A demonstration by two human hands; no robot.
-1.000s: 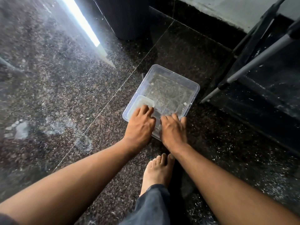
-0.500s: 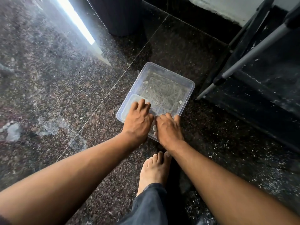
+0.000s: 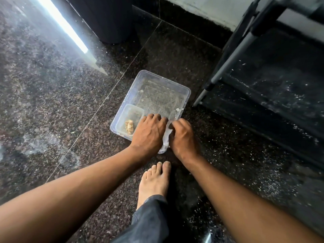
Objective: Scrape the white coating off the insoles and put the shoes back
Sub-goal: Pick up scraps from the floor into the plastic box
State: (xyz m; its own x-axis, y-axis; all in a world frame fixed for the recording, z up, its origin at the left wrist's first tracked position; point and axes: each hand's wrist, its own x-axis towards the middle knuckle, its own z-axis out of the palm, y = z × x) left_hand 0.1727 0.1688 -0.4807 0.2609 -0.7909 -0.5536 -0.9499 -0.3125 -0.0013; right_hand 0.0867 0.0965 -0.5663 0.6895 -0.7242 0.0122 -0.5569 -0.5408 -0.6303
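A clear plastic box (image 3: 182,92) sits on the dark granite floor. Inside it, at the near left corner, is a smaller clear tub (image 3: 122,118) holding a tan crumpled bit (image 3: 129,126). My left hand (image 3: 149,134) lies palm down over the box's near edge with its fingertips bent down out of sight. My right hand (image 3: 182,135) is beside it, fingers curled. A white crumpled piece (image 3: 165,140) shows between the two hands, and both seem to grip it. No shoe or insole is in view.
A rack with grey metal legs (image 3: 228,64) and a dark lower shelf (image 3: 273,88) stands at the right, dusted with white specks. A dark round bin (image 3: 105,20) is at the back. My bare foot (image 3: 154,181) rests just behind the box.
My left hand slid right, uncovering the small tub and the tan bit. My right hand's fingers curled in, and the white piece now shows between the hands.
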